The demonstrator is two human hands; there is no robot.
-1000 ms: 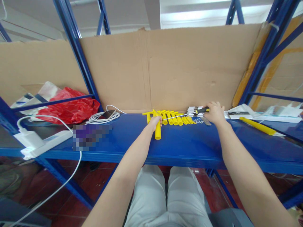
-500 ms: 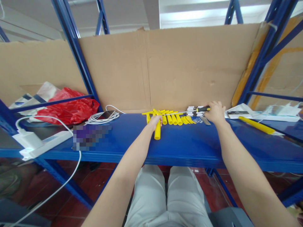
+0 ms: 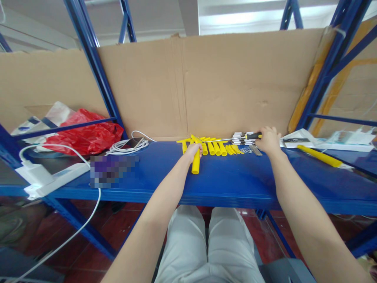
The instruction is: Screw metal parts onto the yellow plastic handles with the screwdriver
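Observation:
My left hand (image 3: 193,152) is closed around a yellow T-shaped plastic piece (image 3: 195,166), whose tubular handle points toward me. My right hand (image 3: 269,140) grips the yellow-and-black handle of a long screwdriver (image 3: 252,136). Its thin metal shaft runs left toward the head of the yellow piece; whether the tip touches a screw is too small to tell. Behind and beside my left hand, several similar yellow pieces (image 3: 217,148) lie in a row. Flat yellow parts (image 3: 232,149) and small scattered metal bits (image 3: 246,150) lie between the hands.
White-and-black items (image 3: 240,138) lie by the cardboard wall (image 3: 229,86). A yellow tube (image 3: 319,156) rests at the right on the blue shelf (image 3: 229,177). To the left are a red plastic bag (image 3: 85,131), a coiled white cable (image 3: 126,147) and a power strip (image 3: 61,181).
Both hands keep their places and their holds. The screwdriver's shaft has tilted very slightly, its far end a little higher.

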